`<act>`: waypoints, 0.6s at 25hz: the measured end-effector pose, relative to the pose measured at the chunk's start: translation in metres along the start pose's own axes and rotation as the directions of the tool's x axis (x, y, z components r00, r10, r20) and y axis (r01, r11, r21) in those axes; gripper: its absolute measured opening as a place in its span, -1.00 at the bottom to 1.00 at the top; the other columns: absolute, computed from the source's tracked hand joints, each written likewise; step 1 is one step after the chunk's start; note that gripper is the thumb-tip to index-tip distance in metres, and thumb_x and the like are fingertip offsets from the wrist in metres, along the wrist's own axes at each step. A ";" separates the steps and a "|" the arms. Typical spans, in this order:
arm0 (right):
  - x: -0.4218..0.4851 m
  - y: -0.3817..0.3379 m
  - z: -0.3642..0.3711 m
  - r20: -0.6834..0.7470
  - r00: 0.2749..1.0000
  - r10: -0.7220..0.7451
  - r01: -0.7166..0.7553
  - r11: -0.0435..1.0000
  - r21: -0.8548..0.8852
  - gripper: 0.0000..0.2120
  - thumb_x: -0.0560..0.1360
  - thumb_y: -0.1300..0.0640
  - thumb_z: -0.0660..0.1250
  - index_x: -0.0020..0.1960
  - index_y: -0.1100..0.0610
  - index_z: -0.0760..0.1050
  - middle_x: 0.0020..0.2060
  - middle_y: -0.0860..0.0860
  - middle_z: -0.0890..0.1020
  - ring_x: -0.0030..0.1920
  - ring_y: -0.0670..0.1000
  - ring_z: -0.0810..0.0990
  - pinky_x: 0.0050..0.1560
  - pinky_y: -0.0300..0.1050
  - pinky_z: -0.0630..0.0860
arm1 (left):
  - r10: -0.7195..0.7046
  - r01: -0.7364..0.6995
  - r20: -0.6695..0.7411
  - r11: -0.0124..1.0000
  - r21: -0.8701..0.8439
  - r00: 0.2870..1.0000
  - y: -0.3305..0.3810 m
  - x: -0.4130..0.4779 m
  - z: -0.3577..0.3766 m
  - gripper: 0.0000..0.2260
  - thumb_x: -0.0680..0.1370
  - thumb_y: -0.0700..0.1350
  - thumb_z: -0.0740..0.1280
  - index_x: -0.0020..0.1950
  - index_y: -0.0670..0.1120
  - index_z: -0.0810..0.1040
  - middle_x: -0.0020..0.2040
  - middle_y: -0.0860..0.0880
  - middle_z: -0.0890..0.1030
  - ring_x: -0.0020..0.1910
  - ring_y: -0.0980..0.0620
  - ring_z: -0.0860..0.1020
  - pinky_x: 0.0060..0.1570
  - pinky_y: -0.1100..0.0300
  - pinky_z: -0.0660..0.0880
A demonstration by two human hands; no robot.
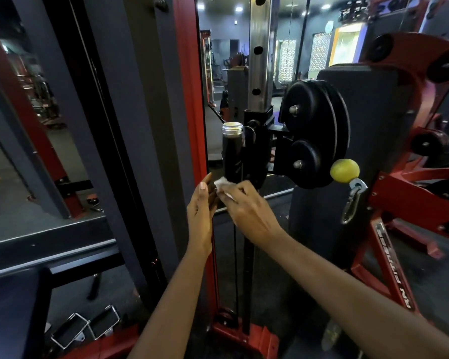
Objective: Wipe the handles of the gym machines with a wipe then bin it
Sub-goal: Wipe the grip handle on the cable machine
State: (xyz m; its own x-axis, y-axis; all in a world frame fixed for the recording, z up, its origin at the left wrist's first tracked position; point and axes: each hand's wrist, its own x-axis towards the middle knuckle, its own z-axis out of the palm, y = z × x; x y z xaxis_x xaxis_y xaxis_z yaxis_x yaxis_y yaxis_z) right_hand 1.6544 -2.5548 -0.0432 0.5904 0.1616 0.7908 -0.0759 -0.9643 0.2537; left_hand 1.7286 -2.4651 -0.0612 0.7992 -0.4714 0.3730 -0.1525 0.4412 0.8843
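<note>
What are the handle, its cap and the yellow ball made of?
Handle: matte black, likely rubber or foam sleeve.
Cap: silver with bright ringed sheen, likely machined metal.
Ball: smooth yellow, soft gloss, rubber or plastic.

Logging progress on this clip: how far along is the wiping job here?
Done: nothing can be confirmed from this view. In hand: the right hand pinches the white wipe at the bottom of the black handle, with the left hand beside it. Left: any other handles, then binning the wipe.

Two hands [201, 211] [246, 206], one wipe [222, 183], one upright handle [232, 151], two pulleys [309, 117] [305, 161], one yellow ball [344, 170], one carabiner [350, 206].
</note>
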 end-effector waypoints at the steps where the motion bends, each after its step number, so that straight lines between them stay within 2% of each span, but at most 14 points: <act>1: -0.007 -0.003 0.002 0.040 0.999 -0.014 0.014 1.000 -0.001 -0.76 0.30 0.31 0.49 -0.03 0.25 0.63 0.04 0.07 0.65 -0.22 0.01 0.58 -0.37 -0.27 0.56 | -0.001 0.001 -0.022 1.000 0.012 1.000 0.000 0.000 -0.001 -0.58 0.52 0.11 0.13 0.31 -0.03 0.46 0.18 -0.10 0.59 0.21 -0.04 0.54 0.26 0.02 0.44; 4: -0.016 -0.002 0.001 0.062 0.995 -0.081 0.082 0.997 -0.004 -0.80 0.29 0.29 0.50 -0.09 0.24 0.65 -0.05 0.04 0.67 -0.20 -0.01 0.57 -0.39 -0.26 0.56 | 0.019 -0.017 -0.034 0.998 0.054 0.999 0.000 0.001 -0.001 -0.59 0.52 0.13 0.14 0.28 -0.01 0.48 0.15 -0.06 0.61 0.18 0.03 0.56 0.25 0.04 0.45; 7: 0.001 0.011 -0.010 -0.121 0.990 -0.076 0.082 0.996 0.043 -0.74 0.40 0.30 0.35 0.08 0.28 0.58 0.00 0.08 0.65 -0.10 -0.01 0.44 -0.24 -0.24 0.54 | 0.041 -0.041 0.011 0.999 0.011 0.999 0.001 0.003 0.003 -0.61 0.54 0.10 0.15 0.27 -0.04 0.50 0.16 -0.06 0.61 0.19 0.03 0.56 0.22 0.07 0.46; 9: 0.012 0.017 -0.011 -0.179 0.984 -0.017 0.032 0.996 0.080 -0.71 0.40 0.32 0.37 0.12 0.28 0.57 0.04 0.09 0.64 -0.12 0.03 0.52 -0.18 -0.20 0.57 | 0.039 -0.039 0.036 0.999 0.005 0.999 0.001 0.004 0.008 -0.65 0.58 0.05 0.13 0.26 -0.05 0.51 0.17 -0.05 0.61 0.20 0.03 0.55 0.24 0.05 0.45; 11: 0.003 0.015 -0.002 -0.149 0.989 0.002 0.017 0.992 0.125 -0.70 0.38 0.34 0.42 0.11 0.28 0.58 0.07 0.09 0.64 -0.12 0.05 0.57 -0.16 -0.15 0.59 | 0.022 -0.022 0.016 0.999 0.043 1.000 -0.001 0.004 0.010 -0.64 0.57 0.08 0.13 0.25 -0.04 0.52 0.17 -0.07 0.61 0.22 0.01 0.54 0.30 -0.03 0.41; 13: -0.017 0.013 0.009 -0.110 0.994 0.010 0.008 0.987 0.161 -0.71 0.34 0.35 0.46 0.06 0.27 0.61 0.04 0.08 0.65 -0.07 0.00 0.49 -0.13 -0.17 0.59 | 0.015 -0.013 -0.022 0.995 0.102 1.000 -0.001 0.004 0.011 -0.66 0.51 0.15 0.15 0.17 0.06 0.54 0.16 -0.03 0.60 0.24 0.02 0.52 0.34 -0.06 0.37; 15: -0.034 0.016 0.016 -0.086 0.996 -0.001 0.018 0.981 0.195 -0.73 0.30 0.35 0.48 0.00 0.26 0.63 -0.03 0.07 0.67 -0.07 -0.03 0.41 -0.12 -0.20 0.57 | 0.035 -0.033 -0.011 0.986 0.166 0.999 -0.002 0.003 0.010 -0.67 0.48 0.17 0.17 0.18 0.12 0.50 0.18 0.07 0.58 0.27 0.10 0.49 0.33 0.10 0.38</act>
State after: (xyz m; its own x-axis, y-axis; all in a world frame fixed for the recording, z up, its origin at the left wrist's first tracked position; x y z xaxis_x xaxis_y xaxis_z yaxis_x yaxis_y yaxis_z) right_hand 1.6458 -2.5786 -0.0750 0.5195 0.1804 0.8352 0.0933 -0.9836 0.1544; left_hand 1.7253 -2.4746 -0.0592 0.7994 -0.4475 0.4008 -0.2731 0.3235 0.9060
